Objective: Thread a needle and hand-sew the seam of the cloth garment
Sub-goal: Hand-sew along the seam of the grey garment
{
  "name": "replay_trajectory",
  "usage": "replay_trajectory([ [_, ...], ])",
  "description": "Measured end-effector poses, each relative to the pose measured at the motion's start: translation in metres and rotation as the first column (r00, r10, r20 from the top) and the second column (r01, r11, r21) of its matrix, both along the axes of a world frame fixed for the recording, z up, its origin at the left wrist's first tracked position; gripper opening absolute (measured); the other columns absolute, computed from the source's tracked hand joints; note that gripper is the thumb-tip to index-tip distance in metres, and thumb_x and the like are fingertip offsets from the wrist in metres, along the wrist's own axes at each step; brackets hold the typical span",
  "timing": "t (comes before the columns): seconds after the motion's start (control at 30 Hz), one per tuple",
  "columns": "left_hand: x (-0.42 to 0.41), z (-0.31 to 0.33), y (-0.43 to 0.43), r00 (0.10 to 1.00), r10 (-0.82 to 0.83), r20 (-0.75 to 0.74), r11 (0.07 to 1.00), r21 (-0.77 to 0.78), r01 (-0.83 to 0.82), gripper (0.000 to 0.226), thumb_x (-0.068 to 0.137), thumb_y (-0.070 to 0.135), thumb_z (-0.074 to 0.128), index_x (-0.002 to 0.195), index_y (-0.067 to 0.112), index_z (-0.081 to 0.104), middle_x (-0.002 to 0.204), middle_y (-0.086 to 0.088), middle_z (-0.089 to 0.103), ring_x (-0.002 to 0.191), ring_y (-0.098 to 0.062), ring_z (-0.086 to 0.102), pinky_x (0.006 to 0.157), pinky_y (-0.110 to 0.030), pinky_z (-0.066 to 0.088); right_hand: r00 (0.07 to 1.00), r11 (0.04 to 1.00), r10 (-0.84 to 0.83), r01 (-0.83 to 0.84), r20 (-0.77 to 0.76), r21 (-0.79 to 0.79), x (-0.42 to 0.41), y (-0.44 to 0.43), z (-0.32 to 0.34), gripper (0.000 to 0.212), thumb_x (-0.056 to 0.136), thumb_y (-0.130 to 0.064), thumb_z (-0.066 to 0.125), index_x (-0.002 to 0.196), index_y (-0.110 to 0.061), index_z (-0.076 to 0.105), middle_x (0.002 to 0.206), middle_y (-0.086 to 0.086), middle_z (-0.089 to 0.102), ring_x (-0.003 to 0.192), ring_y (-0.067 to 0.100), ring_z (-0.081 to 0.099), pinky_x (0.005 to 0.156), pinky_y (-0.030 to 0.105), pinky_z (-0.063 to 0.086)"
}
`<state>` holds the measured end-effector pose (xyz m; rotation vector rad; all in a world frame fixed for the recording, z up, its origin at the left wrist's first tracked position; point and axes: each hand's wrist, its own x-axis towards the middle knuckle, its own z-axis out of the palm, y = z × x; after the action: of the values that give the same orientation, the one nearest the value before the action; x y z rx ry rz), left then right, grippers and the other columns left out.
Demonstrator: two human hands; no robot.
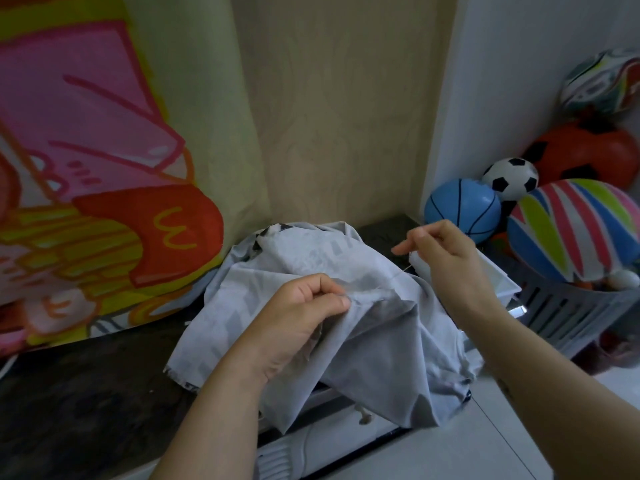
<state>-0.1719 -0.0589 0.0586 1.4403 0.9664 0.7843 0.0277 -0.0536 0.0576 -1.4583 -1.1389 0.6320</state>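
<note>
A pale grey cloth garment [363,344] lies bunched over the edge of a dark counter. My left hand [301,313] pinches a fold of the garment near its frayed seam [377,294], thumb pressed on the fabric. My right hand [440,251] is raised to the right of the seam, fingers pinched together. A thin needle or thread [408,269] shows just below its fingers, running toward the cloth. What exactly those fingers hold is too small to make out clearly.
A dark counter [86,393] runs under the cloth. A bright pink, yellow and red printed sheet [97,188] hangs on the left. A grey slatted basket [568,306] of coloured balls stands at right, with a white box [498,282] beside it.
</note>
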Motion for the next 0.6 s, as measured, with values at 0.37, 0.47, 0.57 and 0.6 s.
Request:
replay_trajectory([
  [0.37, -0.004, -0.001, 0.002, 0.998, -0.028, -0.05, 1.0, 0.005, 0.029, 0.014, 0.07, 0.028, 0.06, 0.057, 0.028, 0.065, 0.059, 0.006, 0.052, 0.061, -0.007, 0.045, 0.061, -0.024, 0.037, 0.994, 1.0, 0.01, -0.013, 0.111, 0.027, 0.01, 0.004, 0.0, 0.012, 0.097, -0.025, 0.048, 0.09, -0.018, 0.055, 0.077, -0.012, 0.068, 0.075, -0.001, 0.061, 0.057, 0.006, 0.043],
  [0.47, -0.005, -0.001, 0.002, 0.998, -0.025, -0.051, 1.0, 0.0, 0.025, 0.01, 0.067, 0.031, 0.063, 0.058, 0.027, 0.065, 0.059, 0.006, 0.052, 0.061, -0.008, 0.045, 0.062, -0.025, 0.036, 0.991, 0.999, -0.019, 0.012, 0.134, 0.053, 0.012, 0.004, 0.001, 0.012, 0.097, -0.026, 0.047, 0.09, -0.02, 0.055, 0.079, -0.01, 0.069, 0.061, -0.004, 0.057, 0.055, 0.013, 0.039],
  [0.57, -0.005, -0.002, 0.001, 0.998, -0.023, -0.06, 1.0, 0.0, 0.023, 0.011, 0.068, 0.031, 0.063, 0.058, 0.028, 0.066, 0.059, 0.007, 0.053, 0.062, -0.007, 0.046, 0.063, -0.025, 0.036, 0.984, 0.999, -0.042, 0.037, 0.172, 0.033, 0.016, 0.003, -0.003, 0.012, 0.098, -0.027, 0.046, 0.088, -0.023, 0.052, 0.084, -0.007, 0.069, 0.052, -0.001, 0.05, 0.054, 0.017, 0.033],
  [0.6, -0.004, -0.002, 0.001, 0.998, -0.023, -0.065, 1.0, 0.002, 0.023, 0.012, 0.069, 0.031, 0.062, 0.057, 0.028, 0.066, 0.059, 0.007, 0.053, 0.062, -0.006, 0.046, 0.063, -0.025, 0.036, 0.982, 0.999, -0.041, 0.037, 0.184, 0.028, 0.016, 0.003, -0.003, 0.013, 0.098, -0.027, 0.046, 0.087, -0.024, 0.052, 0.084, -0.006, 0.069, 0.054, 0.001, 0.049, 0.053, 0.016, 0.034],
])
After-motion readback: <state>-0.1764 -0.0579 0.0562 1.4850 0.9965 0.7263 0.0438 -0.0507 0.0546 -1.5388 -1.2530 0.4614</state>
